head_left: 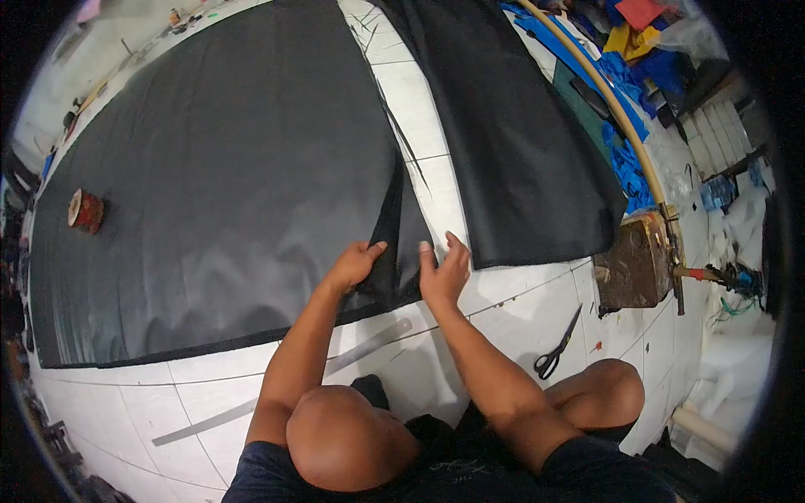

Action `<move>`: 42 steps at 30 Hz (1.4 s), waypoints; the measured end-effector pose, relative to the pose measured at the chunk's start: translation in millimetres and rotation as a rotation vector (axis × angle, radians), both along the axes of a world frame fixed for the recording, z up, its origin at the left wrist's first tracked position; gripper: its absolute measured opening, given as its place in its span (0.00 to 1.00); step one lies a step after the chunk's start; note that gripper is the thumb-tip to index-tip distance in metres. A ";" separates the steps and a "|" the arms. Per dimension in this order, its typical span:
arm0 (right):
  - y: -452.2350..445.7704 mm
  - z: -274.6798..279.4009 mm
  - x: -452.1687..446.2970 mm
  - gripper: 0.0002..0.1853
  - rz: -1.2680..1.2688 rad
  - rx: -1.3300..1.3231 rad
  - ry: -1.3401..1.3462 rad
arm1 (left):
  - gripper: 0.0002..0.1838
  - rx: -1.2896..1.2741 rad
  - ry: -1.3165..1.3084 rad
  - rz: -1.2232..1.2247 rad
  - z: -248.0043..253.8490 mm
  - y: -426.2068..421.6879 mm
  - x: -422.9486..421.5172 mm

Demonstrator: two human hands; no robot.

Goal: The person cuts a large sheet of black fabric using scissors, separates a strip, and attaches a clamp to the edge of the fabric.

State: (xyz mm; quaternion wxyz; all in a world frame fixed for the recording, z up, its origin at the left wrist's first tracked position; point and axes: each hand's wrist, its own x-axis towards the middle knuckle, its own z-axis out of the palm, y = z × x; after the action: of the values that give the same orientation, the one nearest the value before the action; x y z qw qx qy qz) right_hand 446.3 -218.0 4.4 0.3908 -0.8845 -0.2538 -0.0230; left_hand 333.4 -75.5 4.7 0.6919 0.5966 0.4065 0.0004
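A large black sheet (pixel 226 184) with a smooth, leather-like face lies on the tiled floor. Near its right edge it is split, and a narrow black strip (pixel 411 251) stands apart from the main part at the near end. My left hand (pixel 354 267) pinches the lifted edge of the sheet beside the split. My right hand (pixel 447 272) is at the strip's outer edge, its thumb and forefinger spread; the thumb touches the strip. Some of its other fingers are hidden.
A second black sheet (pixel 511 151) lies to the right, with thin black offcuts (pixel 402 134) in the gap. Black scissors (pixel 559 348) and a metal ruler (pixel 360 348) rest on the floor. A red roll (pixel 85 210) sits on the large sheet; a brown block (pixel 635 261) stands at right.
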 end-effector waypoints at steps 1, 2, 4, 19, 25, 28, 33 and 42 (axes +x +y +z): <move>3.5 11.2 -3.1 0.28 0.060 0.000 -0.149 | 0.22 0.013 0.017 -0.007 10.5 -1.6 -0.7; 5.5 15.6 -7.3 0.28 0.057 -0.001 -0.150 | 0.23 0.027 0.033 -0.013 18.5 -2.7 -0.4; 11.4 22.1 -13.0 0.22 0.451 -0.343 0.057 | 0.24 0.168 0.039 -0.064 0.8 2.1 -0.5; 4.9 8.7 0.9 0.25 -0.052 0.085 -0.206 | 0.22 -0.031 0.011 0.001 2.2 -0.4 -2.2; 14.3 -1.4 -16.0 0.20 0.488 -0.356 0.137 | 0.22 0.142 -0.017 -0.081 -10.1 7.2 -0.8; 12.9 -13.0 -11.5 0.18 0.439 -0.269 0.178 | 0.21 0.115 0.040 -0.082 -6.0 8.1 -4.3; 1.5 -26.3 9.9 0.18 0.276 -0.339 0.430 | 0.22 0.012 0.037 -0.030 -9.5 7.4 -1.8; 14.8 15.2 -11.8 0.24 0.385 -0.287 -0.005 | 0.22 -0.047 -0.022 0.000 5.5 3.2 -0.3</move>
State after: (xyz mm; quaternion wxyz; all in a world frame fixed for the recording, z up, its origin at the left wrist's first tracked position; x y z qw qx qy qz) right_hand 434.6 -203.2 19.6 0.2577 -0.8662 -0.4194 0.0859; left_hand 333.1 -72.3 10.2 0.7102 0.5801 0.3989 -0.0027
